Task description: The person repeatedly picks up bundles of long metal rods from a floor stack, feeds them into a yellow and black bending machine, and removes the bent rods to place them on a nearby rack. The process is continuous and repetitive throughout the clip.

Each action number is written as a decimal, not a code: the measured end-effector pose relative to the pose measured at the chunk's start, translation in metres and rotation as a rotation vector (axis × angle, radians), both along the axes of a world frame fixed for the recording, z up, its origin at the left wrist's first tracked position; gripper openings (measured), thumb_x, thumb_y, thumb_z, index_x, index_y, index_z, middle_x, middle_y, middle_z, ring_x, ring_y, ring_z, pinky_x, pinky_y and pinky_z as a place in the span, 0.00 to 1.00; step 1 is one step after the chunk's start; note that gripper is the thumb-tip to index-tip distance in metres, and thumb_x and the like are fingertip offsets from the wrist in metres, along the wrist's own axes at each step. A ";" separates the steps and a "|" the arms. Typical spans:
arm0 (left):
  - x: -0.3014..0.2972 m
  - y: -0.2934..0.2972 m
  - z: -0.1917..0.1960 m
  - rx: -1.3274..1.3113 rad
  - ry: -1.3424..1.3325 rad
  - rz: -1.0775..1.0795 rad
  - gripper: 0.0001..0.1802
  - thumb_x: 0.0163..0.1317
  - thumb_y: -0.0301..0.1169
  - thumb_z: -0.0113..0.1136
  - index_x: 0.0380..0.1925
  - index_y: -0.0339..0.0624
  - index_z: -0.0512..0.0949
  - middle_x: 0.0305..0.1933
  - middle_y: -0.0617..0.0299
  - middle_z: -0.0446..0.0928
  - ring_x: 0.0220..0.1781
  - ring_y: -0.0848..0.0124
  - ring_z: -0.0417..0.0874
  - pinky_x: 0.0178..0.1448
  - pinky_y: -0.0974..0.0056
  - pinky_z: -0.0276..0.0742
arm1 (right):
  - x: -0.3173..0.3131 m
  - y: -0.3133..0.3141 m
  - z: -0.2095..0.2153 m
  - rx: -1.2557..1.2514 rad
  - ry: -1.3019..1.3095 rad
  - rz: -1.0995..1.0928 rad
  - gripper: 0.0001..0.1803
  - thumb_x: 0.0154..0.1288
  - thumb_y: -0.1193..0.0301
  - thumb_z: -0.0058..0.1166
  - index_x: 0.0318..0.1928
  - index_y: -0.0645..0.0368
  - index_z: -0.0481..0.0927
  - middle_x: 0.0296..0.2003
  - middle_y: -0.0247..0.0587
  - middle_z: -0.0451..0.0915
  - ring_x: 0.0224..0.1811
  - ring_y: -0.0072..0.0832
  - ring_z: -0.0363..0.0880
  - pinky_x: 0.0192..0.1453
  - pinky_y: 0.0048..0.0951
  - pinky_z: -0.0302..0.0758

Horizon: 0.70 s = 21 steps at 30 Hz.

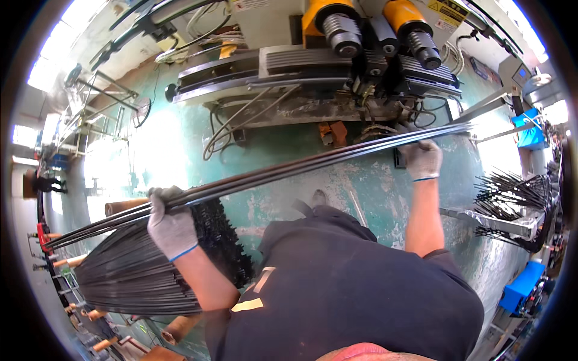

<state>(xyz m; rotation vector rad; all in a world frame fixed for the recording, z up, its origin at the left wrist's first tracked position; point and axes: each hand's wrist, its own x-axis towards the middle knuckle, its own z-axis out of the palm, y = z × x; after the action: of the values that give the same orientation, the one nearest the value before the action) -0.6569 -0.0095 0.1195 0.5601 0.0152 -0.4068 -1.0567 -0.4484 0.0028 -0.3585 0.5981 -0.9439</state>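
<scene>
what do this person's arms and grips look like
The left grip and right grip each wear a pale grey glove, edged at the wrist with a thin blue hem. The forearms are bare up to short, dark sleeves. No cables or markings can be made out on either arm.

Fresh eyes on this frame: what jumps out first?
Long dark rods slant across the middle, held by the gloved left hand and right hand. A black rod stack fills the lower left, and two orange cylinders with ridged metal ends sit at top, right of center.
</scene>
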 end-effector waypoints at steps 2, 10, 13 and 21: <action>0.003 -0.049 -0.012 0.109 -0.055 -0.104 0.11 0.71 0.30 0.63 0.47 0.36 0.79 0.43 0.55 0.81 0.49 0.59 0.82 0.68 0.50 0.75 | 0.063 0.028 0.025 0.105 -0.224 0.043 0.22 0.64 0.72 0.45 0.56 0.70 0.77 0.55 0.56 0.81 0.62 0.51 0.78 0.75 0.65 0.66; 0.130 -0.085 -0.010 0.066 -0.292 -0.249 0.20 0.67 0.28 0.63 0.56 0.28 0.77 0.54 0.50 0.81 0.62 0.56 0.80 0.81 0.46 0.64 | 0.088 -0.045 0.024 0.014 0.125 -0.169 0.14 0.77 0.76 0.53 0.59 0.66 0.78 0.52 0.47 0.85 0.57 0.42 0.84 0.64 0.41 0.84; 0.183 -0.084 -0.022 -0.008 -0.206 -0.196 0.18 0.66 0.24 0.63 0.54 0.28 0.77 0.52 0.51 0.82 0.60 0.57 0.81 0.80 0.46 0.66 | 0.095 -0.083 0.010 0.056 0.119 -0.436 0.08 0.76 0.73 0.58 0.50 0.62 0.83 0.43 0.40 0.86 0.46 0.34 0.85 0.55 0.38 0.84; 0.262 -0.186 -0.075 0.246 -0.113 -0.273 0.18 0.77 0.38 0.53 0.46 0.30 0.81 0.49 0.47 0.82 0.59 0.51 0.81 0.72 0.47 0.75 | 0.159 -0.132 0.005 -0.655 0.944 -0.495 0.20 0.69 0.74 0.62 0.61 0.56 0.80 0.49 0.41 0.85 0.53 0.37 0.82 0.59 0.38 0.80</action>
<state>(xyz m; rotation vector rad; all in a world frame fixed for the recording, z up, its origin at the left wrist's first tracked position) -0.3952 -0.1951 0.0444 0.8321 -0.1224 -0.6433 -0.8981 -0.5807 0.0077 -1.3281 1.2663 -1.4340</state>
